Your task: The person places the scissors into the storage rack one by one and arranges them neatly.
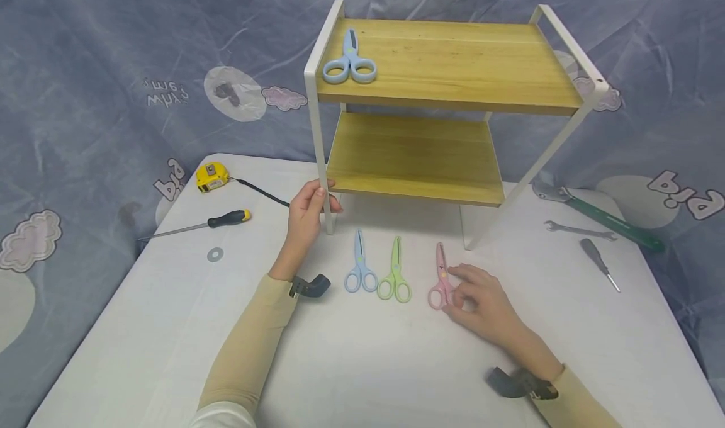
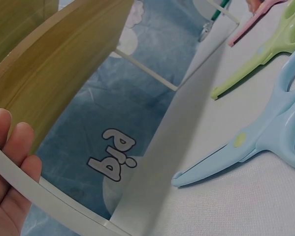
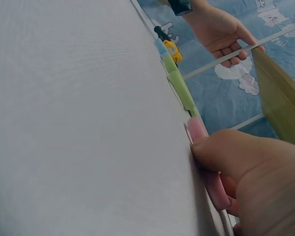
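Left hand [image 1: 306, 217] curled round the front left leg of the rack [image 1: 325, 189], steadying it. On the table [image 1: 170, 327], side by side: blue scissors [image 1: 360, 270], green scissors [image 1: 396, 275], pink scissors [image 1: 440, 280]. Right hand [image 1: 478, 299] resting on the pink handles, fingertips pinching them against the table.

Head view: taken from above, facing forward and down; the whole white table [image 1: 362, 365] and wooden shelf [image 1: 447, 63] are covered. Left wrist view: set low, close beside the shelf leg [image 2: 49, 194], directed across the tabletop. Right wrist view: set at table level, directed along the surface. Shared by all three: the pink scissors [image 1: 440, 277], the green scissors [image 1: 395, 270].
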The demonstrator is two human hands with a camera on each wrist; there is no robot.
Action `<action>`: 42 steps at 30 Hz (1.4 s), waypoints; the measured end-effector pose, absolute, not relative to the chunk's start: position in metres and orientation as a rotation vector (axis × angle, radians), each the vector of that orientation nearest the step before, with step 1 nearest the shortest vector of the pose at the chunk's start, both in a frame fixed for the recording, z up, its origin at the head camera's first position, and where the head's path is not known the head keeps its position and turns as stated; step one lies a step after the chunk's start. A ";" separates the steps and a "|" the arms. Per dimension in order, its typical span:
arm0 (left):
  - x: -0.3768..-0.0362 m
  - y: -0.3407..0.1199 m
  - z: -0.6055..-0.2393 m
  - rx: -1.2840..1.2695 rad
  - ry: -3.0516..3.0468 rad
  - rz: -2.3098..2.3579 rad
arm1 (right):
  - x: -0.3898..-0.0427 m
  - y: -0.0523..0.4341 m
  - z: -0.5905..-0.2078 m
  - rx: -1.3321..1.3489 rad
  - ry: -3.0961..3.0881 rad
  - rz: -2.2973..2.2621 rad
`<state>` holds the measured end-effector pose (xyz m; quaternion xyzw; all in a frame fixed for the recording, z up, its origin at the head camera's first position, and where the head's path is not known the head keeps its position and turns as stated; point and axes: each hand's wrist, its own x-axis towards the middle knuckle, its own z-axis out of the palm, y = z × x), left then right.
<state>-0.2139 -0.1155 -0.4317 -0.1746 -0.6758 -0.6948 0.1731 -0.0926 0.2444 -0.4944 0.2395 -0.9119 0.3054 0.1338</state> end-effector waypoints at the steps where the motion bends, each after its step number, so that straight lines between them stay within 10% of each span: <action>1: -0.214 -0.115 -0.432 -0.493 -1.916 -1.971 | -0.092 0.244 -0.494 0.689 -2.648 0.891; 42: -0.214 -0.116 -0.432 -0.483 -1.922 -1.962 | -0.094 0.247 -0.497 0.637 -2.414 0.896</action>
